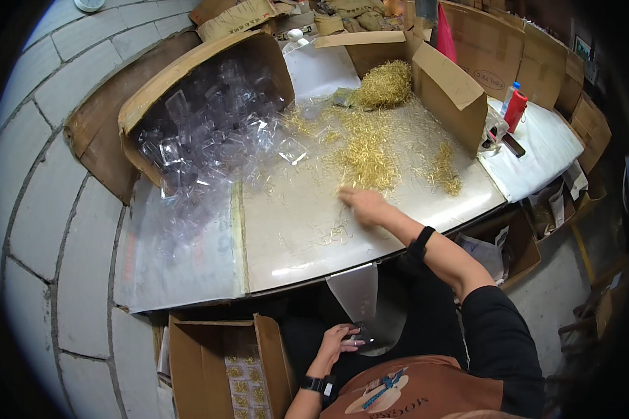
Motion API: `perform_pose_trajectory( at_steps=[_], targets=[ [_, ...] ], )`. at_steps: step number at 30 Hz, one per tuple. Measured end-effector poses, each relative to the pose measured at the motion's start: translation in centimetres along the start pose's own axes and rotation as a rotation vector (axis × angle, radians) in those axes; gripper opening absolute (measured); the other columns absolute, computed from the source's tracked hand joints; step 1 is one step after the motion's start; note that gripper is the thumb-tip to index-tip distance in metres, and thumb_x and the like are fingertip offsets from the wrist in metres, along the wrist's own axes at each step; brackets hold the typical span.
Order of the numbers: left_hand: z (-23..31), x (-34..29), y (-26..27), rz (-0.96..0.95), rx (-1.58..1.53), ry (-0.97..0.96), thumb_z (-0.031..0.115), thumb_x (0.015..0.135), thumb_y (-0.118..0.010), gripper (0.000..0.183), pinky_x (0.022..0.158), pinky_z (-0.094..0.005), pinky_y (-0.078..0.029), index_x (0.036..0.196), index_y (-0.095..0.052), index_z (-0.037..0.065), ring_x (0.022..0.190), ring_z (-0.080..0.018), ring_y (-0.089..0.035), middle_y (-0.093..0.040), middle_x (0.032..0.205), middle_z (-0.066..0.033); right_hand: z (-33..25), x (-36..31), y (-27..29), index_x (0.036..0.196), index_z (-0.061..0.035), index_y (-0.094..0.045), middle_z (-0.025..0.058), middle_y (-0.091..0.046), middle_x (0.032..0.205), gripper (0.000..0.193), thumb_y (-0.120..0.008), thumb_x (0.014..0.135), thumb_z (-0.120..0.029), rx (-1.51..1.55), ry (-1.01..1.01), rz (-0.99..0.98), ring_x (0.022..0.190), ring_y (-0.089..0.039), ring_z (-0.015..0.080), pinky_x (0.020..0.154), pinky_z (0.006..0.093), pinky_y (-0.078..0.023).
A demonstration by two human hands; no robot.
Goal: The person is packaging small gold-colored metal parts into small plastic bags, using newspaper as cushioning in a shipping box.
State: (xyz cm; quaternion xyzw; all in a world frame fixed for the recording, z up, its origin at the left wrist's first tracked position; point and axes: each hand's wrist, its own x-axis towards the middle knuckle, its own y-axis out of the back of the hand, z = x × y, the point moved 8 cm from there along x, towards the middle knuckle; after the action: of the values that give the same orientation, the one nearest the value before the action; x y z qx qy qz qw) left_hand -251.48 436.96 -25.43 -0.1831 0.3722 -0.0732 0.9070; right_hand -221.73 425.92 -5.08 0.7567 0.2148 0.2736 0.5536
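Observation:
My right hand (367, 207) reaches over the pale tabletop (286, 241), its fingers drawn together at the near edge of a spread of thin gold wire pieces (367, 150). Whatever sits between those fingertips is too small to make out. Low in front of my body, below the table edge, my left hand (337, 341) is closed around a small clear plastic box (363, 338). A few loose gold pieces lie on the table nearer to me than my right hand.
Clear plastic boxes (217, 133) spill from a tipped carton (136, 112) at the left. A dense gold heap (384, 84) stands at the back beside a cardboard wall (451, 87). At lower left, an open carton (189, 363) contains gold-filled packs (237, 384). A red bottle (515, 112) stands right.

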Motion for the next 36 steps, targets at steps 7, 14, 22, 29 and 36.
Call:
perform_pose_trajectory(
  at_steps=[7,14,22,29,36],
  targets=[
    [-0.2,2.7,-3.3,-0.166,-0.14,-0.049,0.029,0.098,-0.035,0.042,0.063,-0.0299,-0.058,0.126,-0.044,-0.001,0.099,-0.0342,-0.062,-0.056,0.119,-0.0197,-4.1,-5.8,-0.3,0.125,0.0005,-0.048,0.0128,-0.044,0.136,0.049,-0.048,0.075,0.001,0.1,0.055,-0.055,0.121,-0.047,0.0264,0.094,0.0335,-0.044],
    [0.9,4.1,-3.9,-0.304,-0.334,-0.053,0.028,0.098,-0.03,0.044,0.061,-0.0285,-0.058,0.123,-0.045,-0.005,0.099,-0.0373,-0.062,-0.056,0.118,-0.0216,-5.5,-8.1,2.3,0.114,-0.0065,-0.058,0.014,-0.057,0.121,0.039,-0.051,0.076,0.002,0.379,0.004,-0.006,0.112,-0.053,0.0303,0.094,0.0365,-0.044],
    [0.2,4.2,-3.5,-0.308,-0.294,-0.041,0.034,0.098,-0.033,0.046,0.065,-0.029,-0.057,0.122,-0.048,-0.002,0.099,-0.0334,-0.063,-0.058,0.117,-0.0182,3.4,-0.3,7.5,0.115,-0.0133,-0.058,0.0157,-0.049,0.126,0.053,-0.072,0.068,-0.033,0.063,-0.487,0.242,0.115,-0.047,0.0363,0.091,0.0494,-0.042],
    [0.0,4.0,-3.2,-0.258,-0.21,0.018,0.029,0.098,-0.03,0.046,0.066,-0.0287,-0.057,0.124,-0.045,-0.005,0.102,-0.0337,-0.062,-0.057,0.118,-0.0194,9.3,4.9,6.8,0.092,-0.0038,-0.065,0.0108,-0.063,0.08,0.033,-0.074,0.065,-0.02,0.459,-0.5,0.17,0.077,-0.062,0.022,0.067,0.0364,-0.052],
    [-0.4,4.8,-2.2,-0.267,-0.234,0.027,0.035,0.097,-0.036,0.048,0.067,-0.0301,-0.056,0.122,-0.048,-0.003,0.098,-0.0298,-0.064,-0.059,0.116,-0.0179,11.2,5.6,12.7,0.086,-0.0071,-0.055,0.0035,-0.056,0.082,0.01,-0.058,0.078,-0.002,1.399,-0.41,0.511,0.068,-0.058,0.0148,0.054,0.0289,-0.048]
  ],
)
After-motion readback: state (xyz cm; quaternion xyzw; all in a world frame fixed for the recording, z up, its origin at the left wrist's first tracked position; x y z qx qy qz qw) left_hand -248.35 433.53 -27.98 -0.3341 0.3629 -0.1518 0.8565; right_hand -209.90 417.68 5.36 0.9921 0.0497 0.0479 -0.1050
